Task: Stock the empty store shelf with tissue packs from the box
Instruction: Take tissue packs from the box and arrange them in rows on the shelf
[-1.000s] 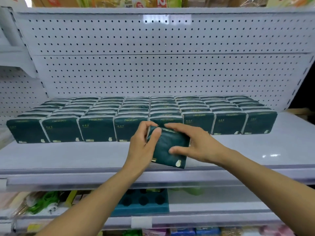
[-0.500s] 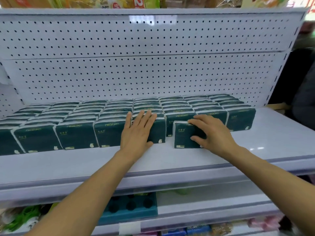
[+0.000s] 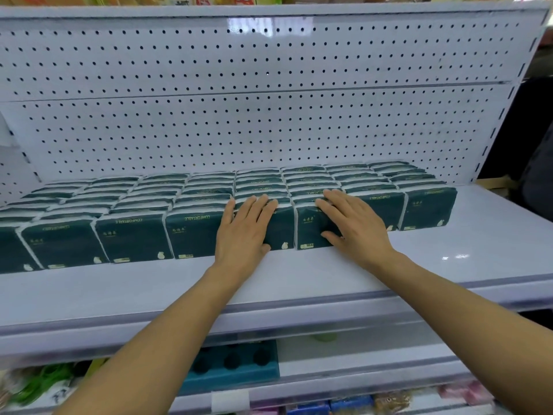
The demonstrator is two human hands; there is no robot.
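Head view: tissue packs (image 3: 134, 238), dark green w/ white side seams, stand upright in rows on the white shelf (image 3: 299, 280), front faces toward the aisle, rows running back to the pegboard (image 3: 269, 130). Prob. packed tight like this so labels face shoppers & each row props the next; no gaps show betw. front packs. Near strip of shelf in front of the rows is bare, so there looks to be room for more rows.

Left hand (image 3: 245, 232) lies flat on the front pack (image 3: 281, 232) near centre, fingers straight & reaching over its top edge, palm on its face. Grip apart, holds nothing, just presses. Right hand (image 3: 356, 229) does the same on the next pack to the right (image 3: 308, 232): fingers spread & straight, thumb low on the face, grip apart, nothing clamped. Looks like a squaring-up push, both packs being seated flush w/ the front row.

Box isn't in view. Lower shelf, near: a teal moulded tray (image 3: 233, 366) & misc. goods, blurred.
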